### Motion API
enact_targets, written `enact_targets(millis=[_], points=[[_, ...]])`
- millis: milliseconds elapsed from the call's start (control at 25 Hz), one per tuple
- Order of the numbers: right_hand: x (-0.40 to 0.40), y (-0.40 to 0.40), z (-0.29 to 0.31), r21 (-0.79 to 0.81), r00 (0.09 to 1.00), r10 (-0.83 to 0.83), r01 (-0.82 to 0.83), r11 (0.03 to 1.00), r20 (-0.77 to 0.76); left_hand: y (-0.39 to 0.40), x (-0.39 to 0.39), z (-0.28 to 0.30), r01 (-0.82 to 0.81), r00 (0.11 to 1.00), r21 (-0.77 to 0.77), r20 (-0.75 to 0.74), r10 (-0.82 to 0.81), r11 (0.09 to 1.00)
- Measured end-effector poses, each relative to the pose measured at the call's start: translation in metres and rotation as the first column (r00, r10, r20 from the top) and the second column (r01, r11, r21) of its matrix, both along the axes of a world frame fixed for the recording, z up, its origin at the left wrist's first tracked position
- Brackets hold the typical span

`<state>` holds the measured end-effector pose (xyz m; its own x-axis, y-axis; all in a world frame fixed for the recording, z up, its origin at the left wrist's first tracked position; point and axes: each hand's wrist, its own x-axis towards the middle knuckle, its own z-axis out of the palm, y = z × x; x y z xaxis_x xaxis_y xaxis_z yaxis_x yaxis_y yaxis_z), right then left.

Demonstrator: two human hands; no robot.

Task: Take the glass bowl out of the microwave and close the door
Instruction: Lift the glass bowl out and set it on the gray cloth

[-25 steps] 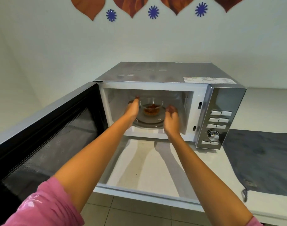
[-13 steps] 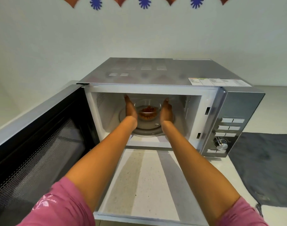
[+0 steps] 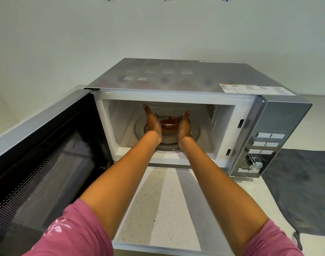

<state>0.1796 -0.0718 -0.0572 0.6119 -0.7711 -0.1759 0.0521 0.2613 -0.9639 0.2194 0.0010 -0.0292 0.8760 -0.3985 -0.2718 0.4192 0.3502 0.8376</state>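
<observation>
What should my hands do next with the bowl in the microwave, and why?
Probably press both palms in and lift. The left hand and right hand flank the glass bowl, which seems to sit on the turntable, with the door wide open.

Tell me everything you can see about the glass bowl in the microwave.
The glass bowl is small, round and clear, holding reddish-orange pieces of food. It stands upright at the middle of the glass turntable inside the open microwave. The left hand and right hand flank it, palms against its sides. Whether it is lifted yet cannot be told.
</observation>
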Motion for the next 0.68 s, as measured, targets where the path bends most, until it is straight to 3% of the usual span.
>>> enact_targets(millis=[160, 440, 680], points=[[-0.002, 0.003, 0.0, 0.061, 0.999, 0.008, -0.01, 0.998, 0.037, -0.005, -0.008, 0.003, -0.028, 0.999, -0.111, -0.032, 0.025, 0.993], [-0.019, 0.008, 0.008, 0.201, 0.993, 0.034, -0.057, 0.978, 0.114, -0.006, -0.029, 0.003, -0.134, 0.986, -0.082, -0.108, 0.125, 0.988], [-0.048, 0.018, 0.014, 0.132, 0.987, 0.069, -0.089, 0.987, 0.146, 0.005, -0.061, 0.019, -0.096, 0.995, -0.11, -0.051, 0.09, 0.989]])
